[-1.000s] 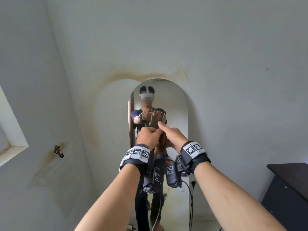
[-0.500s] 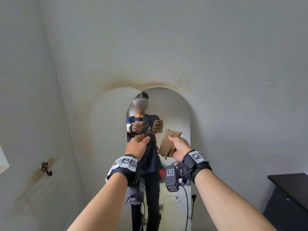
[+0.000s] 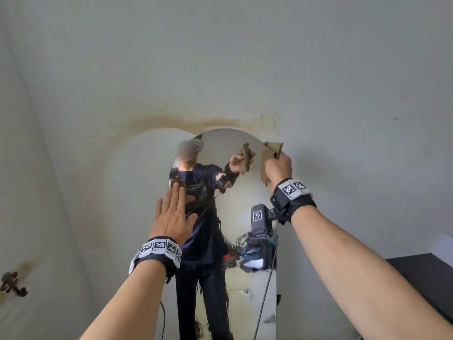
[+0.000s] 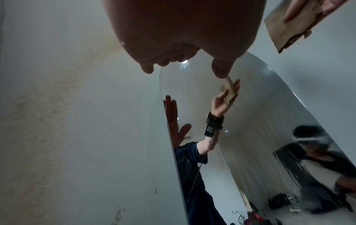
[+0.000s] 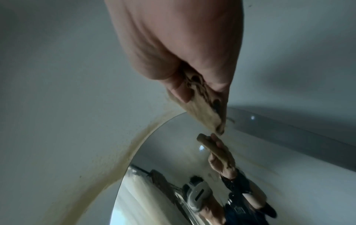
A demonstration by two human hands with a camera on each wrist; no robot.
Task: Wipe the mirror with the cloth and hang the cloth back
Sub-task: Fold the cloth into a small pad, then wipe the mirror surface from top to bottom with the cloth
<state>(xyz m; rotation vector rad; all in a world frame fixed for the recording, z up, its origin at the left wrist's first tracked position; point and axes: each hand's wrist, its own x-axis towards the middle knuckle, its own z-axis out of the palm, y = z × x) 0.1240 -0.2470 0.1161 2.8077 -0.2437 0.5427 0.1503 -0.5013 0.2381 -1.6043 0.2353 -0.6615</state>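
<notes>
A tall arched mirror (image 3: 240, 192) leans on the white wall. My right hand (image 3: 278, 165) grips a folded tan cloth (image 3: 270, 153) at the mirror's upper right edge; the cloth (image 5: 202, 106) touches the glass there. The cloth (image 4: 289, 27) also shows at the top right of the left wrist view. My left hand (image 3: 175, 209) is flat with straight fingers at the mirror's left edge, holding nothing. Whether its fingertips touch the glass (image 4: 260, 121) I cannot tell. The mirror reflects me and both hands.
A dark metal wall hook (image 3: 12, 283) sits low on the left wall. A dark cabinet (image 3: 426, 283) stands at the lower right. Brown stains ring the mirror's arch (image 3: 171, 121). A cable (image 3: 266, 290) hangs from my right wrist in front of the mirror.
My hands have parted. The right hand rose with the cloth to the mirror's upper right edge. The left hand let go, opened flat and moved to the mirror's left edge.
</notes>
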